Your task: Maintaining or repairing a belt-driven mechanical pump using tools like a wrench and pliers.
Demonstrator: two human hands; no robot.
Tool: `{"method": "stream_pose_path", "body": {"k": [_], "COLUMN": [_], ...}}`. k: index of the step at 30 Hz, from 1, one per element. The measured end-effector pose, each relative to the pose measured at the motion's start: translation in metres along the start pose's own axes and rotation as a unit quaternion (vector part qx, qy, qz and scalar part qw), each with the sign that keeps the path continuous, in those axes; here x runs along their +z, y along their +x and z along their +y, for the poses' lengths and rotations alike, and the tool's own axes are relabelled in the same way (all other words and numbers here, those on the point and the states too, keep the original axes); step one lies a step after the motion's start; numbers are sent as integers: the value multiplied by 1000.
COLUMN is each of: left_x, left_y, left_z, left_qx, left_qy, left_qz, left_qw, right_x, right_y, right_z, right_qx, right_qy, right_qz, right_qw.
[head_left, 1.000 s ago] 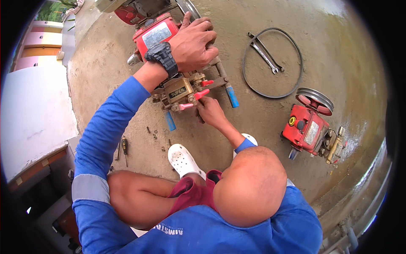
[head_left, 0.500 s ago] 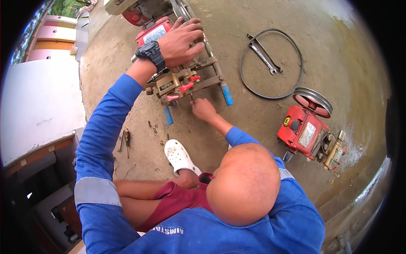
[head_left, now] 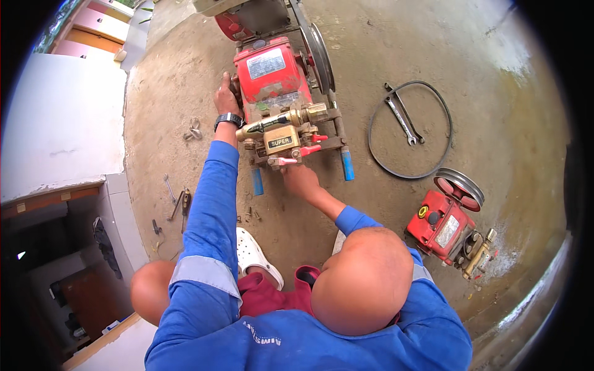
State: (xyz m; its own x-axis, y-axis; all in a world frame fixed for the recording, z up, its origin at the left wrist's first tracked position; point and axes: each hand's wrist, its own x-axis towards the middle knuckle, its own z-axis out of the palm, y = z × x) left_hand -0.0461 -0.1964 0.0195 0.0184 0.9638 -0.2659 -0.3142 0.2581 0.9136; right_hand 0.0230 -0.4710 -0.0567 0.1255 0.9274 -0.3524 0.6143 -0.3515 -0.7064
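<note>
A red power sprayer pump [head_left: 263, 68] with a brass manifold [head_left: 279, 141] and pink-red valve levers stands on a metal frame with blue-tipped legs. My left hand [head_left: 227, 98], below a black watch, grips the pump's left side; the pump hides some of its fingers. My right hand [head_left: 301, 182] reaches beneath the levers at the front of the frame. Its fingers are bent together, and their tips are hidden under the manifold. A black belt pulley [head_left: 320, 59] sits on the pump's right side.
On the right, a black belt [head_left: 371, 145] loops around two wrenches [head_left: 403, 120]. Closer stands a second red pump [head_left: 440, 226] with a pulley. Screwdrivers [head_left: 185, 201] and loose bolts [head_left: 250, 213] lie on the concrete at left. An engine [head_left: 260, 18] is mounted behind the first pump.
My left hand has gone from the pump's top right over to its left side. My right hand stays at the frame's front, its fingertips now hidden. The view has shifted.
</note>
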Motion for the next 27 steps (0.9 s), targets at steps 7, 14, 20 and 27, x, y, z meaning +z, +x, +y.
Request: {"method": "stream_pose_path", "body": {"k": [7,14,20,27], "left_x": [11,-35,3,-2], "left_y": [18,75,35,35], "left_z": [-28,-41,-33,-31], "left_qx": [2,112,-10,-9], "left_qy": [-204,-30,-188,-171], "left_qz": [-81,-89,-84,-151], "left_qw": [976,989,978,974], "right_x": [14,-22,-32,-48], "right_y": [13,6,-6,-22], "right_z": [28,-7,-5,-8], "right_qx": [2,51,88,67], "right_qy": [38,262,340,314], "right_qz": [-82,-129,-97,-28], "right_qw": [996,955,931,947]}}
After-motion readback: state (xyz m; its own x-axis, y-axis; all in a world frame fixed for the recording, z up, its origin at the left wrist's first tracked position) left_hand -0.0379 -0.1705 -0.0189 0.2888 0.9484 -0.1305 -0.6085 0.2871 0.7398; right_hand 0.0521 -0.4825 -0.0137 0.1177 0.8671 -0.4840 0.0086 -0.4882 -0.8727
